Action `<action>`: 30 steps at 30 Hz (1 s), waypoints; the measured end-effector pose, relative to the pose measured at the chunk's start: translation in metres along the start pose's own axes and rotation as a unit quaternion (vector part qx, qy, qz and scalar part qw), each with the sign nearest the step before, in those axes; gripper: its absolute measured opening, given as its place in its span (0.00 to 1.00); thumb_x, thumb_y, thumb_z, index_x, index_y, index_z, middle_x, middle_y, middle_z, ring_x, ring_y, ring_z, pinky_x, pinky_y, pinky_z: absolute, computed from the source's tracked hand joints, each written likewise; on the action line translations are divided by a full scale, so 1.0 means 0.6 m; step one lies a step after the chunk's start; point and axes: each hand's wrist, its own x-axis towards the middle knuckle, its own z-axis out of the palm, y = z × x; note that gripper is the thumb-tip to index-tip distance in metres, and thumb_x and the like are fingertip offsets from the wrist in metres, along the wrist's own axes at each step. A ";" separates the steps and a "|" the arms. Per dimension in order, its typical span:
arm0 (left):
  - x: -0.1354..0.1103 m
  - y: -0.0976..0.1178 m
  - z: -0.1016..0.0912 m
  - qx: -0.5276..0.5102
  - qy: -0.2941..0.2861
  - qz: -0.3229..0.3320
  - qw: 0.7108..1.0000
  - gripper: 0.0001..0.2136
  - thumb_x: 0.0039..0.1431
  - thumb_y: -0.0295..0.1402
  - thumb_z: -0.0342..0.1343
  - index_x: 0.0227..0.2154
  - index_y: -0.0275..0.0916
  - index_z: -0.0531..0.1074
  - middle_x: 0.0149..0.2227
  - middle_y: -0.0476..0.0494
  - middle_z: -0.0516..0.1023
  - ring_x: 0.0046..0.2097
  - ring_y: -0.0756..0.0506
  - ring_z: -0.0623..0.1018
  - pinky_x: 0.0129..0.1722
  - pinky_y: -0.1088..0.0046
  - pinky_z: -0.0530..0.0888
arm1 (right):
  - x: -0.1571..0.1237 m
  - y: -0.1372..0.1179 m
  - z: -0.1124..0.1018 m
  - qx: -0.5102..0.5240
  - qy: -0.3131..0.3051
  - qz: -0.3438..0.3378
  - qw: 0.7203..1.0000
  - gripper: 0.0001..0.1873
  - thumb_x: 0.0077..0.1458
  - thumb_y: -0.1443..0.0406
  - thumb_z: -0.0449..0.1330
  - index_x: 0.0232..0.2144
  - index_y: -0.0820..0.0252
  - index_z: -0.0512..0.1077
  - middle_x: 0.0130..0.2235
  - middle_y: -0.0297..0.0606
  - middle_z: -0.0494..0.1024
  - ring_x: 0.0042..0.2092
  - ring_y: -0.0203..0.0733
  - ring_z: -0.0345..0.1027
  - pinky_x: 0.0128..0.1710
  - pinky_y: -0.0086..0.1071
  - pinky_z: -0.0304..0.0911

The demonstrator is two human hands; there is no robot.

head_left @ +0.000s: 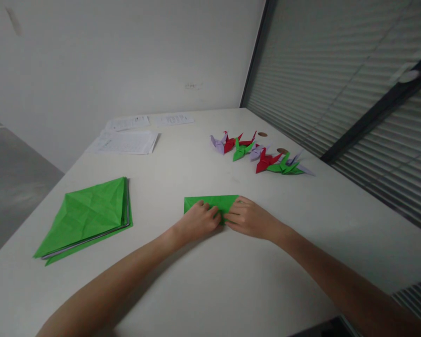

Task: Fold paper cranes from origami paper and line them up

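Observation:
A small green sheet of origami paper (210,200), folded into a flat strip, lies on the white table (182,290) in front of me. My left hand (201,219) rests on its left and middle part with the fingers curled. On its right end, my right hand (247,216) has its fingers bent and closed on the paper's edge. The fingertips of both hands nearly meet at the near edge. Both hands cover much of the paper's lower half, so the fold beneath them is hidden.
A stack of larger creased green paper (91,206) lies at the left. Several folded paper cranes (243,149) in red, green and purple stand in a group at the back right. Printed sheets (128,142) lie at the back left. Window blinds (337,70) run along the right side.

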 end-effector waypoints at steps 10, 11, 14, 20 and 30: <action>-0.014 -0.041 -0.056 -0.255 0.249 -0.284 0.890 0.08 0.64 0.31 0.47 0.34 0.37 0.71 0.21 0.51 0.69 0.21 0.53 0.66 0.23 0.77 0.59 | 0.001 0.012 -0.007 0.392 0.457 0.341 0.722 0.26 0.62 0.50 0.50 0.59 0.51 0.63 0.53 0.44 0.74 0.54 0.47 0.67 0.49 0.42 0.64; -0.012 -0.046 -0.063 -0.326 0.287 -0.339 0.835 0.09 0.65 0.33 0.46 0.33 0.37 0.70 0.19 0.53 0.65 0.20 0.53 0.64 0.22 0.78 0.58 | -0.001 0.009 0.002 0.454 0.422 0.347 0.704 0.29 0.60 0.47 0.50 0.59 0.50 0.62 0.55 0.44 0.73 0.56 0.48 0.67 0.49 0.42 0.64; -0.003 -0.050 -0.063 -0.488 0.347 -0.413 0.686 0.12 0.63 0.40 0.49 0.29 0.38 0.68 0.19 0.55 0.60 0.20 0.54 0.60 0.20 0.79 0.56 | -0.002 -0.004 0.020 0.619 0.288 0.318 0.657 0.35 0.54 0.40 0.52 0.57 0.52 0.65 0.53 0.46 0.75 0.55 0.50 0.68 0.49 0.43 0.65; 0.005 -0.027 -0.024 -0.642 0.313 -0.450 0.536 0.13 0.55 0.44 0.57 0.28 0.38 0.69 0.21 0.54 0.64 0.23 0.53 0.64 0.22 0.80 0.62 | 0.008 -0.027 0.013 0.648 0.186 0.385 0.630 0.18 0.44 0.54 0.69 0.35 0.59 0.76 0.37 0.40 0.81 0.39 0.43 0.75 0.45 0.39 0.68; -0.021 -0.096 -0.090 -0.711 0.183 -0.366 0.572 0.20 0.41 0.37 0.70 0.38 0.36 0.77 0.33 0.42 0.80 0.32 0.46 0.78 0.34 0.69 0.73 | -0.016 -0.003 0.005 0.549 0.137 0.362 0.741 0.13 0.48 0.58 0.65 0.35 0.60 0.79 0.32 0.38 0.81 0.33 0.40 0.74 0.34 0.35 0.69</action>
